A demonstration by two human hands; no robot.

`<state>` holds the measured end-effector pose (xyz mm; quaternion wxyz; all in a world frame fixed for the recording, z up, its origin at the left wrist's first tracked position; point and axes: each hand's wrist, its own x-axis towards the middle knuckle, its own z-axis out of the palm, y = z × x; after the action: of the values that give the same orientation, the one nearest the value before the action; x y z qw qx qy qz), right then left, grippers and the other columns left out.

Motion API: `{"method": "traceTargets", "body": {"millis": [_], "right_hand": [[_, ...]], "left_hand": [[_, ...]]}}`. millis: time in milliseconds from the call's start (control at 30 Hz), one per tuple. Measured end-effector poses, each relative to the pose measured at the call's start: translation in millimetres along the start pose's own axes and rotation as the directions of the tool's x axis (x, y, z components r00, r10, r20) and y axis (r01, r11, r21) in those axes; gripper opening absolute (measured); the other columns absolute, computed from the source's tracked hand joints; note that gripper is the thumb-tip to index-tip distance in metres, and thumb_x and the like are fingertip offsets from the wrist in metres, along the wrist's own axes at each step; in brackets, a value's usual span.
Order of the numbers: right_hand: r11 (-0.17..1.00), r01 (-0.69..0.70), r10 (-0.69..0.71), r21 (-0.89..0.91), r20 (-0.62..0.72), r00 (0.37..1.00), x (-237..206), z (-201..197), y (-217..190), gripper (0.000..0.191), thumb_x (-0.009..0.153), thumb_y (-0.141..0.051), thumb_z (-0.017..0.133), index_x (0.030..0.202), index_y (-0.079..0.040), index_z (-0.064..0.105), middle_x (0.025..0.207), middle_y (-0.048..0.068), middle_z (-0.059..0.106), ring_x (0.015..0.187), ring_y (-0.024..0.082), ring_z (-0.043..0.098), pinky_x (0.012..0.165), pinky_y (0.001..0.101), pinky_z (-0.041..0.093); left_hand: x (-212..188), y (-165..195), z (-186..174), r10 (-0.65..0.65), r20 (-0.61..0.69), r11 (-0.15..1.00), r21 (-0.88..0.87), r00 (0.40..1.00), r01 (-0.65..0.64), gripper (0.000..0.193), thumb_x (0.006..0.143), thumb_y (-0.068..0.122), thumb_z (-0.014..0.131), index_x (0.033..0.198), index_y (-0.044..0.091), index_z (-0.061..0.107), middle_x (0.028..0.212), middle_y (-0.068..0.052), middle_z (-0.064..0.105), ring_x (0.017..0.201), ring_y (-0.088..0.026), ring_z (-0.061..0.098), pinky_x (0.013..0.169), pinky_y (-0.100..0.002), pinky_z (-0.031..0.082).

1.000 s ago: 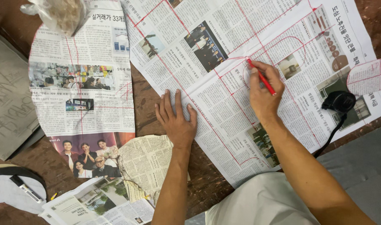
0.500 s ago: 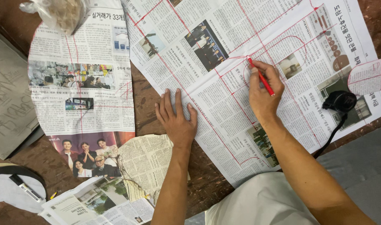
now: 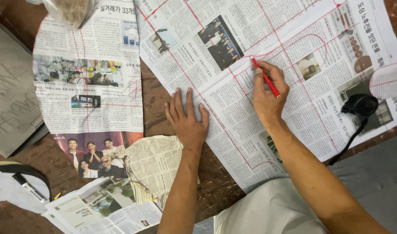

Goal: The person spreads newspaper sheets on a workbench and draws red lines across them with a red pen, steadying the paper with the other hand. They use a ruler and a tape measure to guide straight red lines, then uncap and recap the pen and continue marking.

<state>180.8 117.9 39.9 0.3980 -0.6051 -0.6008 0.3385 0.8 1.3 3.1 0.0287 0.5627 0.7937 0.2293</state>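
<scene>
My right hand (image 3: 267, 97) pinches a slim red pencil (image 3: 265, 78), its tip pressed to the big newspaper sheet (image 3: 250, 56) spread across the brown floor (image 3: 155, 99). The pencil is short, matte and bright red, slanting up and to the left out of my fingers. My left hand (image 3: 187, 119) lies flat, fingers spread and gripping nothing, pinning the sheet's near edge. The sheet is thin grey newsprint, dense with columns and small photos, and crossed by red drawn lines: long straight diagonals and a curve near my right hand. A second sheet with a rounded cut outline (image 3: 88, 95) lies to the left, also lined in red. A crumpled clear plastic bag (image 3: 70, 11) sits at its top edge; its contents look pale and I cannot tell what they are. A black roll with a trailing strap (image 3: 359, 106) rests on the big sheet's right side.
</scene>
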Motion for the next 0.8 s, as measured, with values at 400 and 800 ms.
{"method": "traceTargets", "body": {"millis": [400,800], "right_hand": [[0.999,0.022,-0.014,-0.04,0.193,0.981,-8,14,-21,0.022,0.103,-0.005,0.066,0.123,-0.005,0.073,0.108,0.009,0.063,0.092,0.015,0.06,0.081,0.0271,0.054],[1.0,0.01,-0.009,-0.005,0.147,0.989,-4,13,-17,0.021,0.104,-0.003,0.064,0.123,-0.005,0.072,0.111,0.008,0.068,0.096,0.014,0.064,0.082,0.0278,0.054]], "left_hand": [[1,1,0,-0.002,0.003,1.0,0.006,1.0,0.002,0.049,0.099,0.025,0.061,0.146,0.01,0.055,0.155,-0.016,0.045,0.147,-0.032,0.039,0.127,-0.058,0.027],[2,2,-2,0.0,-0.021,1.0,-0.016,1.0,-0.001,0.05,0.1,0.025,0.061,0.147,0.01,0.055,0.154,-0.016,0.045,0.147,-0.032,0.039,0.126,-0.058,0.027]]}}
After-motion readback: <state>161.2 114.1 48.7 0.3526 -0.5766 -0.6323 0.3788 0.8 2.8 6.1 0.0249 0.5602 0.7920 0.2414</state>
